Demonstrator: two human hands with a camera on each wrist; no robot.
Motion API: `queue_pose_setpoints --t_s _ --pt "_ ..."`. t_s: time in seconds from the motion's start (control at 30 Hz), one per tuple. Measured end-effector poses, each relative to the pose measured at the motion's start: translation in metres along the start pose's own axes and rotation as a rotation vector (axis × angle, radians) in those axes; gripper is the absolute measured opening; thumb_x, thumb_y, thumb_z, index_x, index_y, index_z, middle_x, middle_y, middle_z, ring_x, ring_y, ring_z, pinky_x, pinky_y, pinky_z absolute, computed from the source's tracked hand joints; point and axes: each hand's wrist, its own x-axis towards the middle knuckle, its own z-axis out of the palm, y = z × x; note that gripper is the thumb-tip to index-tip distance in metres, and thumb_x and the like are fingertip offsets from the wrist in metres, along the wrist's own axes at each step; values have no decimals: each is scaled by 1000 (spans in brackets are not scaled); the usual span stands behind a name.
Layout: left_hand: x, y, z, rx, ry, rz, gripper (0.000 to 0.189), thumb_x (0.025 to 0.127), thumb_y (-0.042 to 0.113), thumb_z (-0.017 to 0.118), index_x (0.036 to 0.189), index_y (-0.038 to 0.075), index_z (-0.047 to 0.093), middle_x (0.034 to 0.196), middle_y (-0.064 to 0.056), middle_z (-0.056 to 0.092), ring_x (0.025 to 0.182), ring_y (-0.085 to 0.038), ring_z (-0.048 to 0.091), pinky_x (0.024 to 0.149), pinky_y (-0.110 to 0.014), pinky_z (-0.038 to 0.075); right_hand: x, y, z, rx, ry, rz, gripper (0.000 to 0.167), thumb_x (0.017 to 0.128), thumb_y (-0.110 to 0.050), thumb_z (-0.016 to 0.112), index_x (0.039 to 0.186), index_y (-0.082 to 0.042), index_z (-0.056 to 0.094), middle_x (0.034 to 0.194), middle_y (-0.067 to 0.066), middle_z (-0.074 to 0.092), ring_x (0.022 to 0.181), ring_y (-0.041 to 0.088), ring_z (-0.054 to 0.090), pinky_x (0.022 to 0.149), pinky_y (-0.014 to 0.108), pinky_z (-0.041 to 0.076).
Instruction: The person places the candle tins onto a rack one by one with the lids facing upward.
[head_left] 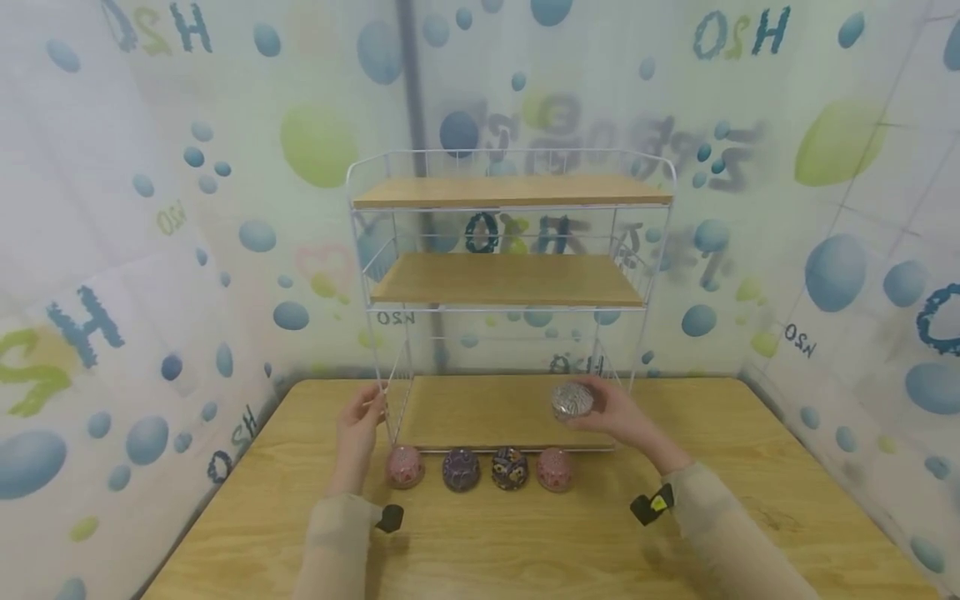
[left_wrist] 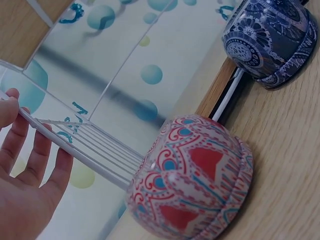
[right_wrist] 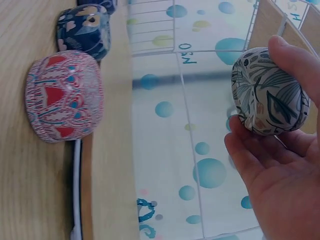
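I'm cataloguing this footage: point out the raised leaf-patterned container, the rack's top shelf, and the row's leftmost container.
Leaf-patterned container (right_wrist: 267,92): right wrist view, on its patterned surface.
Top shelf (head_left: 513,189): head view, middle of its board.
Leftmost container (head_left: 405,467): head view, middle of its body.

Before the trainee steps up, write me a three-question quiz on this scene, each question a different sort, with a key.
1. What does the right hand hold?
A) a red-patterned item
B) a grey-and-white item
C) nothing
2. True or false: the left hand holds one of the patterned items.
3. How many patterned items stand in a row on the table, in front of the rack?

Key:
1. B
2. False; it grips the rack.
3. Four
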Motion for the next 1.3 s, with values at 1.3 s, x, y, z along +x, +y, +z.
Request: queue_pose_setpoints --t_s 1.3 --pt "3 -13 0 63 32 12 30 100 23 55 123 5 60 121 1 60 102 -9 58 87 -25 48 38 -41 9 72 -3 -19 68 76 -7 81 135 0 47 125 20 55 113 36 56 89 40 53"
